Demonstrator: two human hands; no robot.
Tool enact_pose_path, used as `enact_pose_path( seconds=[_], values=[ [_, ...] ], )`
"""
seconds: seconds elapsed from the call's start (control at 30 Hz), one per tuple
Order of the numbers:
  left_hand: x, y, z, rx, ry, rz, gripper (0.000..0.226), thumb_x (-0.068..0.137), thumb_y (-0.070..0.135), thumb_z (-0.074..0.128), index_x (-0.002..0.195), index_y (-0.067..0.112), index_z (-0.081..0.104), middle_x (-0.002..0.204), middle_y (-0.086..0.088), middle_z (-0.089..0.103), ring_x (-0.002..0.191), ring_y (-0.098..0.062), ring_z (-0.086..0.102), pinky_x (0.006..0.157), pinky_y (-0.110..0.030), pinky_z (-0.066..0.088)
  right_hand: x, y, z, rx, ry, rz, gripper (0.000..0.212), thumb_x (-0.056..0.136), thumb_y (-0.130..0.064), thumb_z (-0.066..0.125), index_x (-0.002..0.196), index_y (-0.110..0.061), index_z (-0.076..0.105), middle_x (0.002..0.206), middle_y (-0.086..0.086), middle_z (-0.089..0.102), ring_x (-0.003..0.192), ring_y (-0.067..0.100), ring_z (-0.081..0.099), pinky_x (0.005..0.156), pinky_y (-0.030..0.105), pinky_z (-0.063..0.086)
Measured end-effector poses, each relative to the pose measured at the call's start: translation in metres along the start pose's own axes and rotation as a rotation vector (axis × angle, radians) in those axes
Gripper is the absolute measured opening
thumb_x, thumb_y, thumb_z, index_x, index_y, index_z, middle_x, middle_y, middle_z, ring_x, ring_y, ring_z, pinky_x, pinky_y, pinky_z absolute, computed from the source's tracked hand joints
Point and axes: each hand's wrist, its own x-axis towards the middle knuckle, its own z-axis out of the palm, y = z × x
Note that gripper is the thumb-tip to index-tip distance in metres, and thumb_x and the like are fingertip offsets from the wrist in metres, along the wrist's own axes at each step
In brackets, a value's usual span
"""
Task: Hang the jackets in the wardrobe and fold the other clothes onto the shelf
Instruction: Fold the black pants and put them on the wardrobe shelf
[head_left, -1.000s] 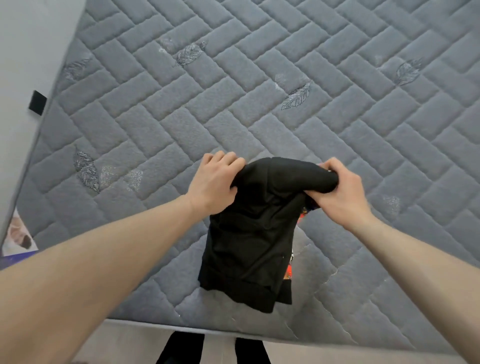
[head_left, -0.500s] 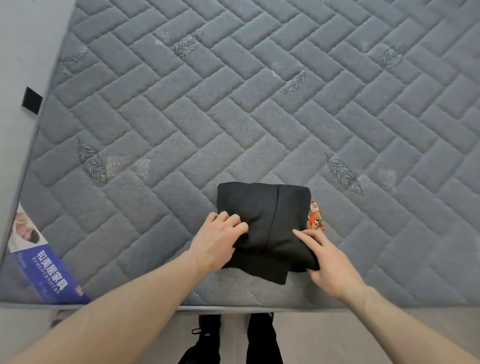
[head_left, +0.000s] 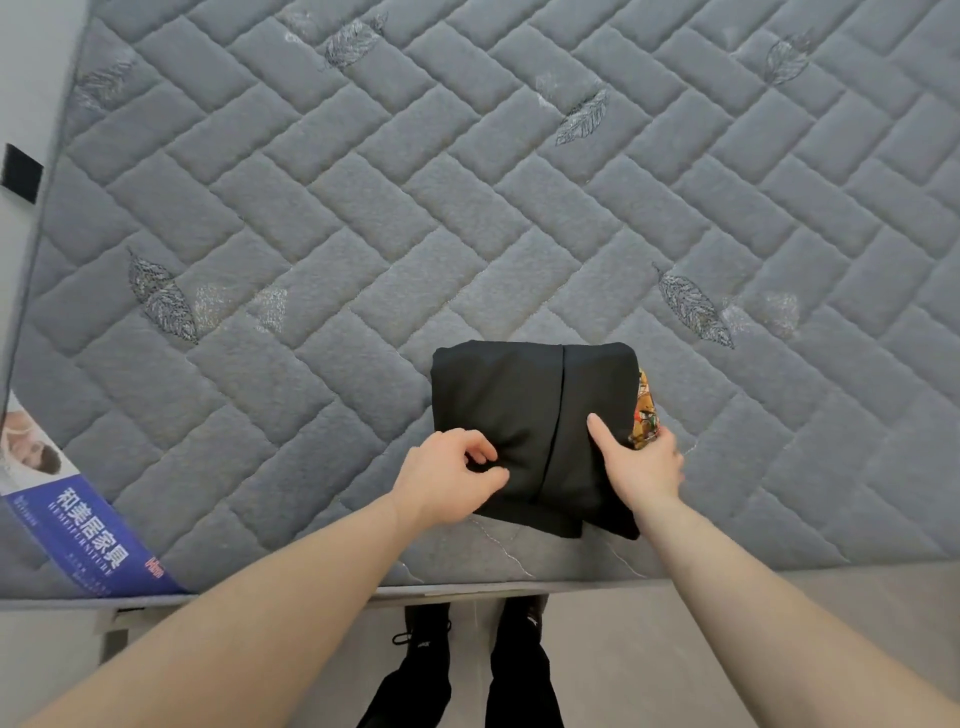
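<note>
Grey quilted mattress (head_left: 363, 249) fills almost the whole view, with a herringbone pattern and some stitched leaves on it. Nearest to the camera, below the front edge of the mattress, two black shoes (head_left: 470, 631) and dark trouser legs stand on a light floor (head_left: 727, 649). Just past this front edge lies the folded black garment (head_left: 524, 415), flat on the mattress and close to the edge, folded to a compact rectangle with a seam running down its middle. The left hand (head_left: 447, 480) is at the near left corner of the garment; its fingers are curled and its grip pinches the black cloth between thumb and fingers. The right hand (head_left: 641, 467) is at the near right side of the garment, with the thumb laid on top of the cloth and the other fingers round the edge, so it holds this side. Beside this hand, a colourful printed patch (head_left: 643, 408) shows at the right edge of the garment. Left of the garment, at the front corner of the mattress, there is a blue label (head_left: 98, 551) with white characters. Beyond the left edge of the mattress a pale wall (head_left: 26, 78) carries a small black square (head_left: 21, 171).
</note>
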Motion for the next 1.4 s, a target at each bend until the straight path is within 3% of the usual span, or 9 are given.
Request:
enact_pose_path(
  seconds=[0.17, 0.27, 0.37, 0.63, 0.8, 0.93, 1.07, 1.23, 1.4],
  values=[
    [0.01, 0.004, -0.004, -0.42, 0.467, -0.383, 0.056, 0.065, 0.058, 0.09, 0.097, 0.026, 0.058, 0.098, 0.011, 0.064, 0.09, -0.011, 0.063, 0.069, -0.026, 0.048, 0.009, -0.013, 0.012, 0.117, -0.125, 0.059, 0.065, 0.081, -0.066, 0.075, 0.123, -0.017, 0.067, 0.115, 0.001, 0.07, 0.108, 0.028, 0.065, 0.1, 0.041, 0.052],
    [0.013, -0.002, 0.001, -0.584, 0.344, -0.508, 0.062, 0.073, 0.045, 0.089, 0.124, 0.029, 0.057, 0.124, 0.007, 0.054, 0.106, -0.018, 0.056, 0.091, -0.037, 0.054, 0.015, -0.007, 0.013, 0.242, -0.153, 0.062, 0.038, 0.092, -0.053, 0.072, 0.112, -0.021, 0.071, 0.1, -0.005, 0.074, 0.092, 0.018, 0.069, 0.081, 0.032, 0.053],
    [0.011, -0.009, 0.004, -0.753, 0.244, -0.514, 0.011, 0.094, 0.039, 0.071, 0.104, 0.037, 0.069, 0.113, 0.01, 0.068, 0.116, -0.023, 0.061, 0.104, -0.045, 0.052, 0.023, 0.0, 0.01, 0.445, -0.301, 0.198, 0.029, 0.096, -0.046, 0.07, 0.109, -0.02, 0.07, 0.105, 0.0, 0.076, 0.098, 0.024, 0.072, 0.092, 0.04, 0.058],
    [0.018, -0.017, 0.008, -0.593, 0.237, -0.535, 0.026, 0.106, 0.039, 0.05, 0.09, 0.026, 0.066, 0.095, 0.005, 0.065, 0.093, -0.015, 0.059, 0.085, -0.034, 0.046, 0.043, 0.005, 0.043, 0.263, -0.24, 0.174, 0.045, 0.106, -0.034, 0.054, 0.144, -0.01, 0.047, 0.136, 0.011, 0.06, 0.121, 0.031, 0.058, 0.107, 0.043, 0.047],
    [0.031, 0.002, -0.015, -0.586, 0.166, -0.533, 0.039, 0.08, 0.028, 0.064, 0.116, 0.018, 0.053, 0.106, 0.0, 0.062, 0.089, -0.013, 0.057, 0.064, -0.029, 0.04, 0.045, 0.0, 0.038, 0.043, -0.042, -0.008, 0.045, 0.102, -0.042, 0.057, 0.139, -0.018, 0.046, 0.136, 0.006, 0.06, 0.127, 0.032, 0.054, 0.109, 0.042, 0.04],
    [0.032, 0.007, -0.021, -0.914, -0.019, -0.593, 0.079, 0.056, 0.05, 0.081, 0.127, 0.032, 0.052, 0.12, 0.006, 0.067, 0.108, -0.02, 0.067, 0.083, -0.038, 0.053, 0.03, -0.007, 0.032, 0.138, -0.169, 0.112, 0.092, 0.083, -0.086, 0.049, 0.149, -0.023, 0.043, 0.145, 0.002, 0.055, 0.135, 0.032, 0.05, 0.112, 0.045, 0.038],
    [0.036, -0.002, -0.013, -0.89, -0.101, -0.479, 0.088, 0.062, 0.063, 0.091, 0.138, 0.035, 0.058, 0.125, 0.015, 0.072, 0.114, -0.014, 0.069, 0.107, -0.041, 0.051, 0.026, -0.003, 0.023, 0.097, -0.353, 0.033, 0.124, 0.057, -0.098, 0.059, 0.156, -0.027, 0.038, 0.146, -0.006, 0.057, 0.132, 0.024, 0.055, 0.111, 0.038, 0.041],
    [0.012, 0.006, -0.015, -0.866, -0.089, -0.514, 0.078, 0.069, 0.046, 0.093, 0.138, 0.025, 0.062, 0.121, 0.007, 0.075, 0.108, -0.018, 0.073, 0.096, -0.04, 0.058, 0.004, 0.005, -0.009, 0.155, -0.453, -0.006, 0.09, 0.05, -0.082, 0.082, 0.125, -0.033, 0.065, 0.104, -0.023, 0.071, 0.096, 0.002, 0.068, 0.078, 0.023, 0.053],
    [-0.052, 0.055, -0.039, -0.761, -0.008, -0.336, 0.078, 0.07, 0.05, 0.092, 0.138, 0.028, 0.062, 0.122, 0.014, 0.072, 0.109, -0.008, 0.068, 0.094, -0.031, 0.055, -0.068, 0.012, -0.067, 0.372, -0.379, 0.036, 0.072, 0.051, -0.073, 0.089, 0.108, -0.034, 0.07, 0.102, -0.018, 0.078, 0.092, 0.006, 0.076, 0.082, 0.029, 0.061]
  ],
)
